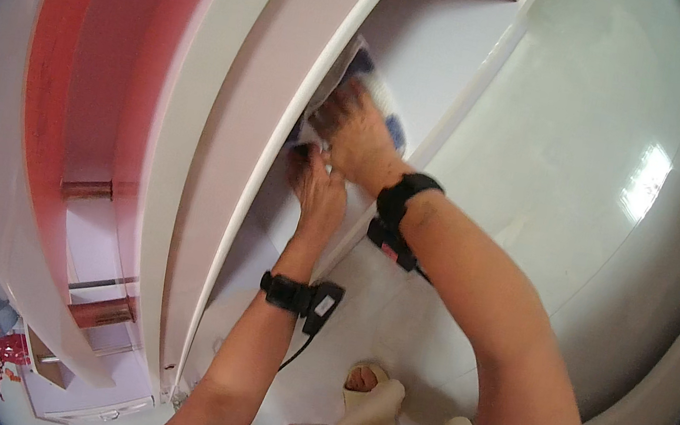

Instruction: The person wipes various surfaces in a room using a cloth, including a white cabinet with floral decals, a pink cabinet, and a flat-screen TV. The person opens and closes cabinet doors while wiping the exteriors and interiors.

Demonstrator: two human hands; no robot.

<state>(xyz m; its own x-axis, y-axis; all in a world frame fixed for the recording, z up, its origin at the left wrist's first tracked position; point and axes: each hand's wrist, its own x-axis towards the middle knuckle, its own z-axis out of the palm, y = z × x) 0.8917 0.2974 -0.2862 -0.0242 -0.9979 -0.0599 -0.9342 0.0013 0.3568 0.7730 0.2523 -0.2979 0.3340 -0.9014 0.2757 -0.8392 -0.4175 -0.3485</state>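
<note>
A blue-and-white fabric bundle (394,129) lies in an open white drawer or low compartment (448,41), up against its left side. A greyish, sheet-like edge, possibly plastic, shows along the bundle. My right hand (361,133) rests over it with bent fingers, blurred by motion; its grip is unclear. Just below, my left hand (320,193) pinches the near end, where a small dark part shows at the fingertips. Both hands are close together. The bundle's far left side is hidden under the white cabinet edge (306,82).
Curved white cabinet panels and a red-lit shelf (98,44) rise on the left. Red decorative branches in a red vase (13,348) stand at lower left. Glossy pale floor tiles (561,146) stretch to the right. My slippered foot (362,381) is below; wristbands carry cabled black boxes (322,309).
</note>
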